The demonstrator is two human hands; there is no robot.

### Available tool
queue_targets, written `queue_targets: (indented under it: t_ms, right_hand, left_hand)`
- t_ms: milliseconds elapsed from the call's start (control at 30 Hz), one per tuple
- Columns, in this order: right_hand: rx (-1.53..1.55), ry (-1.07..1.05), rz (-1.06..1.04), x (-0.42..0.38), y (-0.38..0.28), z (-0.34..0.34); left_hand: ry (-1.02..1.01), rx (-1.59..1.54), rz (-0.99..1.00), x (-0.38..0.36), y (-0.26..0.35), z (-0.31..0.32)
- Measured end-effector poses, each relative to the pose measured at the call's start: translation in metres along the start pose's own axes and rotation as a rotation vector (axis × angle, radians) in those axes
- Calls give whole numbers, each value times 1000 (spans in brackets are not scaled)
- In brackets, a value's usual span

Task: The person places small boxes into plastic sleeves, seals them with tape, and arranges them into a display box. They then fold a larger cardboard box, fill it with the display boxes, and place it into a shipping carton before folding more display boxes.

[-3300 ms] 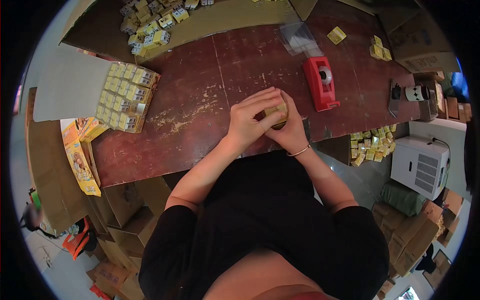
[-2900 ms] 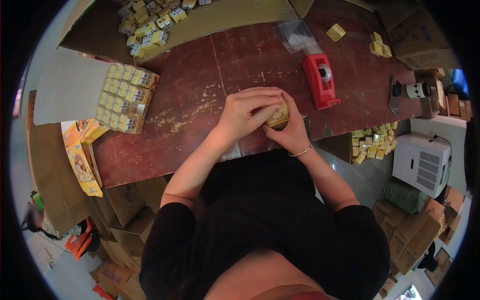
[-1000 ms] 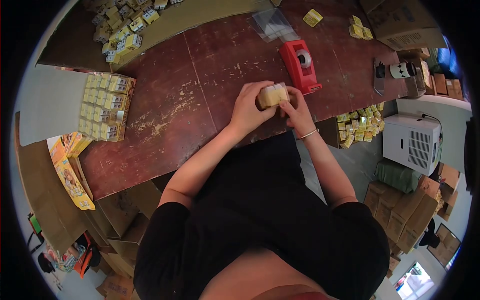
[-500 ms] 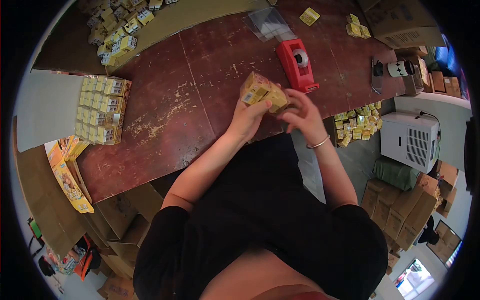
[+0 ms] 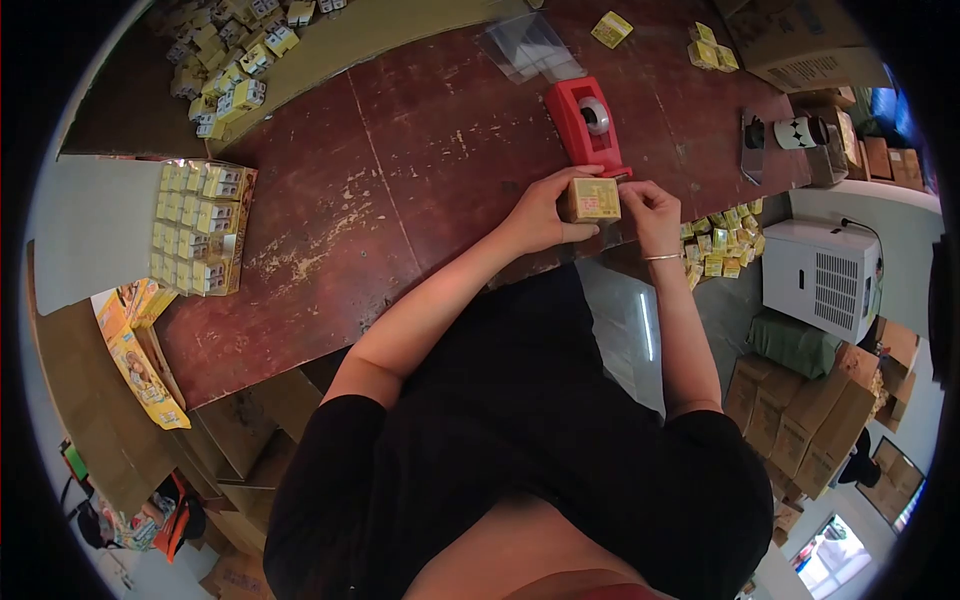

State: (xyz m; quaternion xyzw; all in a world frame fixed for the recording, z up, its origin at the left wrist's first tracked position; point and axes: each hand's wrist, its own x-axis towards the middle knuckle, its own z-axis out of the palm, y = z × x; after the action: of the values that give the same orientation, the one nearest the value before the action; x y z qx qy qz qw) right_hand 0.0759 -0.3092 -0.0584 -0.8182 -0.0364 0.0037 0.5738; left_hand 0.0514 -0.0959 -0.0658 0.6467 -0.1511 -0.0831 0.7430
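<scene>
A small yellow box (image 5: 596,199) is gripped in my left hand (image 5: 548,213), thumb in front and fingers behind it. It is held at the table's near edge, just below the red tape dispenser (image 5: 583,125). My right hand (image 5: 652,208) is closed in a pinch at the box's right side, close to the dispenser's cutting end. Whether tape is between those fingertips is too small to tell.
Stacked yellow boxes in a clear case (image 5: 203,228) stand at the left. A carton of small boxes (image 5: 235,60) is at the back left. Clear plastic sheets (image 5: 527,48) lie behind the dispenser. More small packs (image 5: 722,240) sit below the table's right edge.
Both hands have moved right, towards the dispenser's front. The box has turned to show a different face. My right hand has gone from spread fingers to a pinch beside it.
</scene>
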Motion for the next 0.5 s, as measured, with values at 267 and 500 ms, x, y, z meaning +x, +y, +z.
queue_targets:
  t_ms: [267, 500]
  right_hand:
    - [440, -207, 395, -27, -54, 16]
    - [570, -435, 569, -22, -57, 57]
  left_hand:
    - [254, 388, 2, -23, 14, -24]
    - [426, 824, 256, -39, 30, -43]
